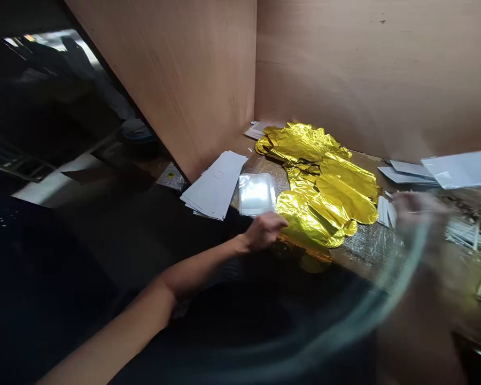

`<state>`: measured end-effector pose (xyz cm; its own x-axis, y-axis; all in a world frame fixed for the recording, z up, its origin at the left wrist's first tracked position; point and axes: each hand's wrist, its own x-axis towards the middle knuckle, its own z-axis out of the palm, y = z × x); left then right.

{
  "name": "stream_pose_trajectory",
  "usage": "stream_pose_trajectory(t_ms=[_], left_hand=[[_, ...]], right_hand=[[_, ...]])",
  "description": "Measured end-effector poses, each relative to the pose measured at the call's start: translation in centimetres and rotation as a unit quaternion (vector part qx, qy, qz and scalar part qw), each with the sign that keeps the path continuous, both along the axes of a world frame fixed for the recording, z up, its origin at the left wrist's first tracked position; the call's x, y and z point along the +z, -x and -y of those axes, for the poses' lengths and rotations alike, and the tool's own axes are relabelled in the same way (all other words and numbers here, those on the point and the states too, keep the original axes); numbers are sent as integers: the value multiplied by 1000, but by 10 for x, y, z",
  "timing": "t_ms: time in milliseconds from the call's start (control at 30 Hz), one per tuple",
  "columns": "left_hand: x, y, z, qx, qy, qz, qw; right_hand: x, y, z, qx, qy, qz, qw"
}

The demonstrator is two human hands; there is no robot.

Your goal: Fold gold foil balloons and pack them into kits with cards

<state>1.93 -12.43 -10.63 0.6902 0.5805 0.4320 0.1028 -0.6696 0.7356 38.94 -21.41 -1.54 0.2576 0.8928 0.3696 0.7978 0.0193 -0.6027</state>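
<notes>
My left hand (264, 230) rests at the near edge of a pile of flat gold foil balloons (324, 182), its fingers curled against the nearest balloon. My right hand (419, 214) is smeared by motion at the right of the pile, with a pale curved streak sweeping down from it. Whether it holds anything cannot be made out. A clear plastic bag (257, 193) lies just beyond my left hand.
A stack of white cards (215, 187) lies left of the clear bag. More white sheets (457, 170) and small white strips (386, 211) lie at the right. Wooden partition walls (344, 64) close in the bench at back and left. Dark floor lies to the left.
</notes>
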Motion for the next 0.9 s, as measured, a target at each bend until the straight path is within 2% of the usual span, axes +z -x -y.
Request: stream_pose_trajectory(t_ms=[33, 100, 133, 200, 267, 333, 400, 500, 567, 633, 733, 800, 900], left_hand=[[-3, 11, -9, 10, -8, 0, 1000], [-6, 25, -25, -26, -19, -19, 999], [-5, 28, -31, -54, -20, -31, 998], [2, 28, -44, -93, -8, -43, 995], [12, 20, -58, -128, 11, -51, 990], [20, 9, -70, -186, -3, -72, 980], [23, -5, -78, -240, -60, -99, 964], [20, -26, -79, -267, -162, -146, 939], [15, -39, -76, -279, -191, -188, 922], [13, -48, -74, -298, -182, -223, 910], [19, -57, -76, -309, -134, -222, 915], [31, -64, -84, -312, -98, -191, 926], [59, -87, -108, -313, -57, -171, 933]], right_hand=[[-14, 29, -1, -12, 29, -7, 999], [-49, 84, 0, 56, 83, 4, 995], [-66, 104, 2, 98, 119, 43, 987], [-90, 124, 4, 141, 150, 106, 973], [-99, 124, 7, 166, 163, 129, 964], [-97, 112, 8, 189, 173, 108, 961], [-90, 101, 8, 203, 186, 78, 958], [-84, 92, 3, 208, 206, 33, 956], [-84, 89, -1, 206, 217, 5, 954], [-85, 87, -2, 198, 226, -18, 954], [-77, 79, 10, 150, 210, -65, 964], [-67, 69, 26, 136, 172, -126, 968], [-54, 52, 48, 170, 124, -254, 944]])
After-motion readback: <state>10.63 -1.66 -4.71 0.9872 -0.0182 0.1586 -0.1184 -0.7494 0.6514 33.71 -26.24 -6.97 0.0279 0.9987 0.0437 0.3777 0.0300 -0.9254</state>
